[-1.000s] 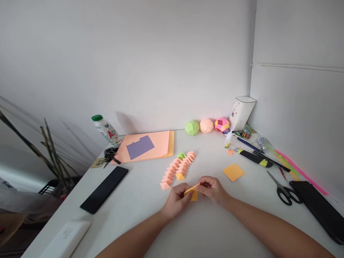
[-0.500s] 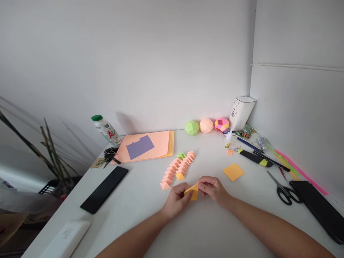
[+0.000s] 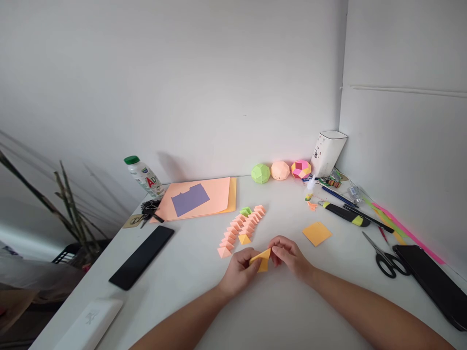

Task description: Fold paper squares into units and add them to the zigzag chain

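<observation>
My left hand (image 3: 239,273) is closed on a folded piece of orange-yellow paper (image 3: 261,261), its thumb lying over the front. At the paper's upper right corner, the thumb and forefinger of my right hand (image 3: 290,256) are pinched together. Just beyond the hands, two slanting rows of folded peach paper pieces (image 3: 229,234) stand on the table. A yellow folded piece (image 3: 244,239) ends the right-hand row, and light green ones (image 3: 245,211) sit at the far end. To the right lies a small stack of orange-yellow paper squares (image 3: 317,234).
Scissors (image 3: 386,260), a utility knife (image 3: 345,214), a glue bottle (image 3: 310,188) and a black case (image 3: 430,284) lie right. Faceted paper balls (image 3: 280,170) line the wall. Left are a black phone (image 3: 142,257), paper sheets (image 3: 219,192), a bottle (image 3: 146,177) and a white box (image 3: 89,325).
My right fingers have shifted slightly at the paper's corner, baring more of its tip. The left hand keeps its hold in the same spot.
</observation>
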A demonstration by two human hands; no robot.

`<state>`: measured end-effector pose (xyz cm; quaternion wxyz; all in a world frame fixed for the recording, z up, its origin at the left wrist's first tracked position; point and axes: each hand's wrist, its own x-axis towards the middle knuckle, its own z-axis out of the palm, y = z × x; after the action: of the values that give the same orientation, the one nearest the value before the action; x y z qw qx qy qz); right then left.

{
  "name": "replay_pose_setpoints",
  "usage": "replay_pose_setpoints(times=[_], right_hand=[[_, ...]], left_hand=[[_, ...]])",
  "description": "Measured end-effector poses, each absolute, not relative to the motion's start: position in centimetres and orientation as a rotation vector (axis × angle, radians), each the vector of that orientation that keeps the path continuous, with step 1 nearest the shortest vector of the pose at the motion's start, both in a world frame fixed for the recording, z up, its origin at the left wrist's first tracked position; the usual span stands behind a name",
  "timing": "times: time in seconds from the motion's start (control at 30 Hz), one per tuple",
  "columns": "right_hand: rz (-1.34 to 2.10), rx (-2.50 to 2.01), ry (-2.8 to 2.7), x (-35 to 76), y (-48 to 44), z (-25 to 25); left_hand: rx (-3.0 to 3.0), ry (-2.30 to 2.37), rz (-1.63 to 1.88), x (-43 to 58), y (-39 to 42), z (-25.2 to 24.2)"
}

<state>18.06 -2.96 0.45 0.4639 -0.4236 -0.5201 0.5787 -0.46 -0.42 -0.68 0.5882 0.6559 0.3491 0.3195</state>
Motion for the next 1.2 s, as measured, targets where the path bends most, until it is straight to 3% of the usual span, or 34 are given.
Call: replay_pose_setpoints(times=[1.2], right_hand=[[1.242,-1.174,-1.464,17.4,-3.3,-0.1]], left_hand=[[1.497,0.829,0.842,-0.2,-0.3,-1.0]])
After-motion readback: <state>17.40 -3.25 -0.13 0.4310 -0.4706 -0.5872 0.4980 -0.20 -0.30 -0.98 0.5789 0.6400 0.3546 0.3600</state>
